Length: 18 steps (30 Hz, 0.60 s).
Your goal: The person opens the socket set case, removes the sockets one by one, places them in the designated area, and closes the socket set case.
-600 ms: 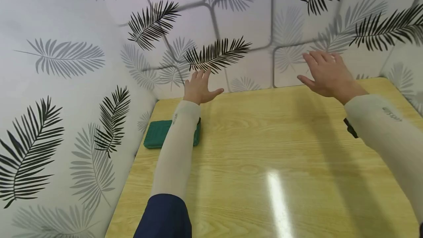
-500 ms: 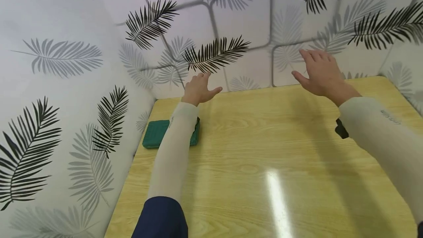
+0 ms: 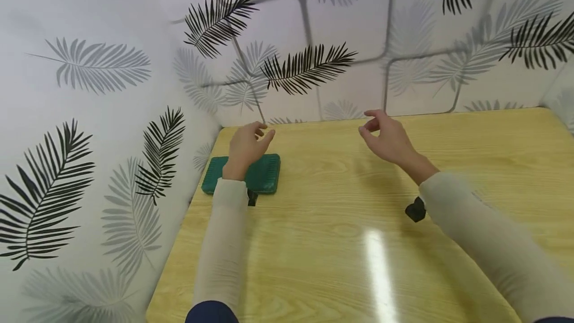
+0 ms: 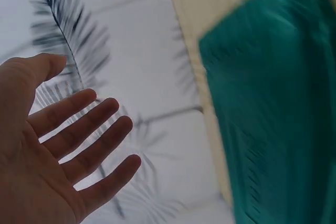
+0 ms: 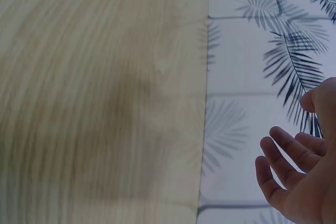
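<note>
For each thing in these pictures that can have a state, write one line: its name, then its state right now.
green case: closed, lying flat on the table near the left wall, partly hidden by the left forearm.
left hand: above the case, fingers relaxed, holding nothing.
right hand: above the table, fingers loosely curled, holding nothing.
wooden table: bearing the case; a streak of light glare on its surface.

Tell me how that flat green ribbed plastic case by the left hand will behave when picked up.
The flat green ribbed plastic case looks rigid, so it probably won't flex. Lying low and flat on the wooden table, it seems unlikely to roll or tip. The ribs likely aid grip.
</note>
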Motion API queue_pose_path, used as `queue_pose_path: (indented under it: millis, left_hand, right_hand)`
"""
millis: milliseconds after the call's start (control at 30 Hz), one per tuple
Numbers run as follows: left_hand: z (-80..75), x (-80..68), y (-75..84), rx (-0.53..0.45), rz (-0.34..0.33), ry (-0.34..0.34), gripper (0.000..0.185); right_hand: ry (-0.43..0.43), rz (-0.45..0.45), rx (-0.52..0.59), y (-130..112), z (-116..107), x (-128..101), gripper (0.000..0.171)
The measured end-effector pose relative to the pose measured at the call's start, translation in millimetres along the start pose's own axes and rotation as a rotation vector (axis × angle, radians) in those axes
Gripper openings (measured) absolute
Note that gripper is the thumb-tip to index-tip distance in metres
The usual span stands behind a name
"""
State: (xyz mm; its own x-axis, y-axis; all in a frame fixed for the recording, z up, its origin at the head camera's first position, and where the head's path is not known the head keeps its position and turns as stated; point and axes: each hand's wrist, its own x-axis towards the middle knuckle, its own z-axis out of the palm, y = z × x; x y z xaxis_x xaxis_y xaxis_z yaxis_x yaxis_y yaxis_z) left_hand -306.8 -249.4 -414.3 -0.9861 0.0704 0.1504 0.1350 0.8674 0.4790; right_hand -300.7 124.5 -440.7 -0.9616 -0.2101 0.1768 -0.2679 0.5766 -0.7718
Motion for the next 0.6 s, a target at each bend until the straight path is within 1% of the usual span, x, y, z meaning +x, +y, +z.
queue_pose_path:
  millis: [100, 167, 367, 467, 567, 600]
  left_hand:
    - [-8.0, -14.4, -29.8, -0.006, -0.063, 0.025, 0.049]
    - [-10.3, -22.0, -47.7, -0.009, -0.103, 0.040, 0.051]
    - [-16.9, -42.5, -101.8, 0.031, -0.258, 0.111, 0.062]
    - [-19.2, -53.3, -120.2, 0.017, -0.330, 0.109, 0.070]
    - [-18.8, -62.8, -134.9, -0.028, -0.387, 0.070, 0.077]
    - [-16.2, -65.1, -141.4, -0.034, -0.399, 0.067, 0.079]
  right_hand:
    - [-0.062, -0.002, 0.026, -5, 32, 2, 0.058]
    - [-0.102, 0.004, 0.041, -8, 49, 1, 0.058]
    - [-0.195, 0.023, 0.114, -21, 104, -4, 0.059]
    - [-0.242, 0.047, 0.153, -27, 127, -6, 0.060]
    - [-0.278, 0.067, 0.177, -32, 146, -5, 0.061]
    - [-0.287, 0.077, 0.183, -34, 151, -5, 0.062]
